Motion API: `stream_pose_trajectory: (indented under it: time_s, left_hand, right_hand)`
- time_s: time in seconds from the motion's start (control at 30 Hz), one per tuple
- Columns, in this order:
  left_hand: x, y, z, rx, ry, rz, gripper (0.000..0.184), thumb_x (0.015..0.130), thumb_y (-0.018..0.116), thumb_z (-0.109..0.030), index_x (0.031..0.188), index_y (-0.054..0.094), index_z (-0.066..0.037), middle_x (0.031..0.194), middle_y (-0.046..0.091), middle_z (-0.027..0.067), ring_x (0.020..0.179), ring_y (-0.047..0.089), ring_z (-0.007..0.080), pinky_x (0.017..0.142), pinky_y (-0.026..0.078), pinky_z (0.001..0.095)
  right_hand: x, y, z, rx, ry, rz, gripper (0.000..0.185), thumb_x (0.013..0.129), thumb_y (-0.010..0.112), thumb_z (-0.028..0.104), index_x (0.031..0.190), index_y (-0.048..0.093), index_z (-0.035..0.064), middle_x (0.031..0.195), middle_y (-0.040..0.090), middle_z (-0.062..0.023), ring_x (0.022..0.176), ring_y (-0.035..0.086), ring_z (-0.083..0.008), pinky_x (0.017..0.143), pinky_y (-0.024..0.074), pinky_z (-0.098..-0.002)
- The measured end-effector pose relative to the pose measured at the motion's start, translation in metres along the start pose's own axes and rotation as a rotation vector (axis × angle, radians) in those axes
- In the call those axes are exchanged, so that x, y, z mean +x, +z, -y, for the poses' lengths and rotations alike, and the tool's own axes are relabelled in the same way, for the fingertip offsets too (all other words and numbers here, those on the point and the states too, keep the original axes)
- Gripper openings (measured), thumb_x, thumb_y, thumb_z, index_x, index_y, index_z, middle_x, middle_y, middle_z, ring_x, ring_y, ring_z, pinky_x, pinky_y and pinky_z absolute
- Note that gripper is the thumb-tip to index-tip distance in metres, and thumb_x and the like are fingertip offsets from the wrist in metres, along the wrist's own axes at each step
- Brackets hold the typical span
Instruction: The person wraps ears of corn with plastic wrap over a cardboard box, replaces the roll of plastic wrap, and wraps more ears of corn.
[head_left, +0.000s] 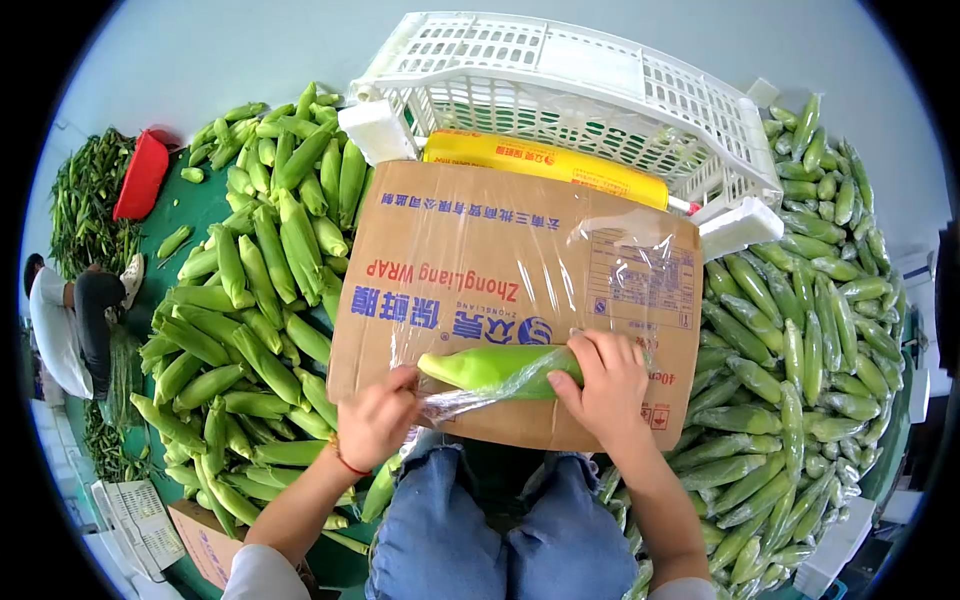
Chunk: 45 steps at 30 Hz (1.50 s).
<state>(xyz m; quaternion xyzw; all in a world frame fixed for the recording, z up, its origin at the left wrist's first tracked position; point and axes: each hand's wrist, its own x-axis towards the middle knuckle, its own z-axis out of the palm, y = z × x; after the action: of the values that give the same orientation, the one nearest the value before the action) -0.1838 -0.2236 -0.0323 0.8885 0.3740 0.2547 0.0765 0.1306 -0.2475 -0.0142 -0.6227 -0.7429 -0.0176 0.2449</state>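
Observation:
A green ear of corn (495,368) lies across the near part of a cardboard box (440,250), partly covered by clear plastic film (450,404). At the ear's pale stem end, my left hand (378,418) pinches the film's edge with its fingers closed. My right hand (608,388) grips the other end of the ear through the film. Film also stretches over the box top toward a yellow wrap roll (540,165) at its far edge.
A white plastic crate (570,85) stands behind the box. Unwrapped corn (250,260) is heaped on the left, film-wrapped corn (790,340) on the right. At far left are a red scoop (142,178) and another person (62,330).

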Motion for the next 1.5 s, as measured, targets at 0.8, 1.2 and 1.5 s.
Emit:
stream_pose_trajectory:
  time_s: [0.8,1.2,1.5]
  left_hand:
    - [0.128,0.028,-0.017,0.125,-0.112,0.247,0.076,0.09,0.049,-0.047,0.145,0.029,0.002,0.147,0.034,0.0248,0.14,0.026,0.0404,0.114,0.017,0.0534]
    - [0.262,0.087,0.026,0.161,0.239,0.66,0.067,0.079,0.071,-0.025,0.131,0.043,0.006,0.144,0.039,0.0208,0.126,0.047,0.0333,0.103,0.042,0.0386]
    - [0.226,0.057,0.017,-0.384,0.054,0.231,0.057,0.085,0.066,-0.028,0.13,0.05,0.002,0.134,0.053,0.0186,0.124,0.051,0.0323,0.104,0.041,0.0388]
  right_hand:
    - [0.002,-0.025,0.02,0.075,-0.18,0.014,0.047,0.074,0.074,0.028,0.115,0.058,0.0103,0.121,0.054,-0.011,0.101,0.056,-0.0321,0.087,0.0464,-0.0437]
    - [0.058,-0.001,-0.027,0.145,-0.095,0.356,0.065,0.066,0.078,0.04,0.116,0.053,0.0067,0.103,0.063,-0.012,0.088,0.063,-0.0289,0.075,0.0525,-0.0385]
    - [-0.057,-0.072,0.006,0.763,0.223,0.905,0.074,0.076,0.072,0.049,0.13,0.048,0.0037,0.11,0.065,-0.0185,0.097,0.065,-0.0349,0.083,0.0529,-0.0415]
